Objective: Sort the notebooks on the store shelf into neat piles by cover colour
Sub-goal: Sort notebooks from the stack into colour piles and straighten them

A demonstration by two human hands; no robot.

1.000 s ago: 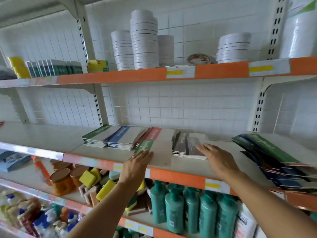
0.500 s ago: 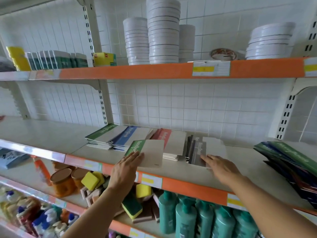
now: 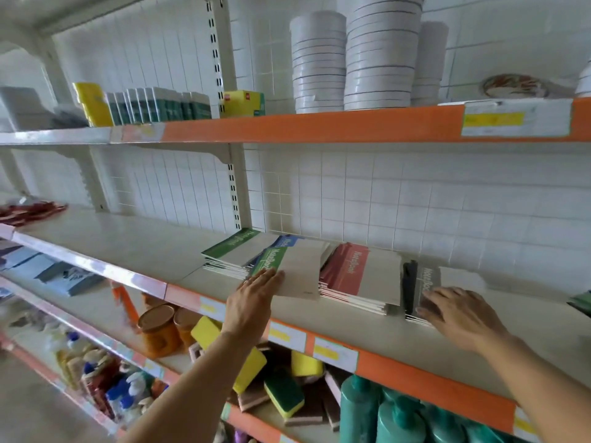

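Note:
On the middle shelf (image 3: 134,251) lie notebook piles side by side: a green pile (image 3: 236,251), a blue pile (image 3: 289,241) mostly covered, a red pile (image 3: 358,276) and a black pile (image 3: 422,286). A single green notebook (image 3: 294,270) hangs tilted over the blue pile, and my left hand (image 3: 252,298) holds it by its near left corner, thumb hidden under it. Over on the black pile, my right hand (image 3: 460,311) rests flat on the near edge with fingers spread.
More notebooks (image 3: 582,302) show at the far right edge. White round tubs (image 3: 351,55) and boxes (image 3: 160,103) stand on the shelf above. Sponges (image 3: 281,394), orange jars (image 3: 158,330) and teal bottles (image 3: 399,417) fill the shelf below. The middle shelf's left part holds red items (image 3: 28,212).
My left hand has carried the green notebook leftward and up, from in front of the red pile to over the blue pile. The right hand stays on the black pile. The view has turned left.

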